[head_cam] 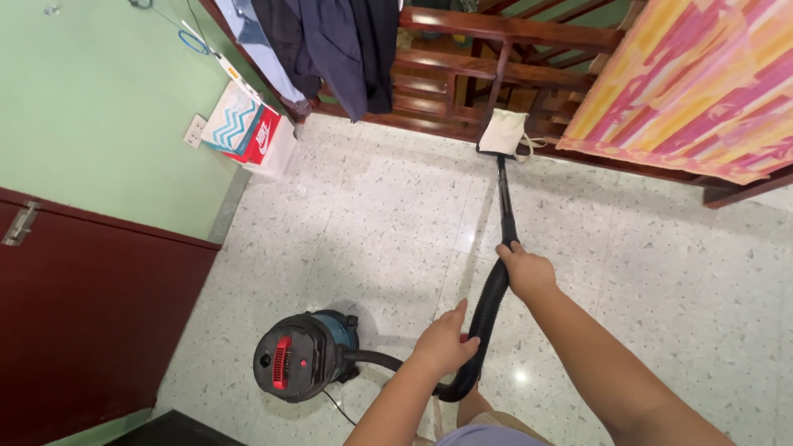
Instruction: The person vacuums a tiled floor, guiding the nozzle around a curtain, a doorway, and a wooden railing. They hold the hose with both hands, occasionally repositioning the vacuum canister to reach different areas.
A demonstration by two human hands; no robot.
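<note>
Gripping the black vacuum hose (487, 318), my left hand (446, 340) has its fingers curled around the lower bend, thumb raised along the side; something small and red shows just under the palm, too hidden to name. My right hand (526, 271) is clamped higher up, fingers wrapped where the hose meets the rigid black wand (504, 202). Both hands hold firm; neither is spread open.

From the right hand the wand runs straight away from me to its nozzle (499, 158), which sits at the foot of a cream cloth bag (504, 132) resting against the dark wooden bed frame (496, 49). A striped pink, orange and yellow bedspread (702, 74) hangs over the frame's right side; dark clothes (330, 41) hang at the left.

Behind the left hand the hose loops back to the round canister vacuum (304, 355), black with a teal body and red grille, standing on the speckled tile floor (388, 215) near a dark red door (83, 322). A box with a zigzag pattern (248, 128) leans at the green wall (99, 107).

On progress, I judge the work mid-course: the nozzle is at the bed's edge, and the open floor looks free of visible debris, though I cannot tell which parts have been covered. Under the bed appears outstanding.
</note>
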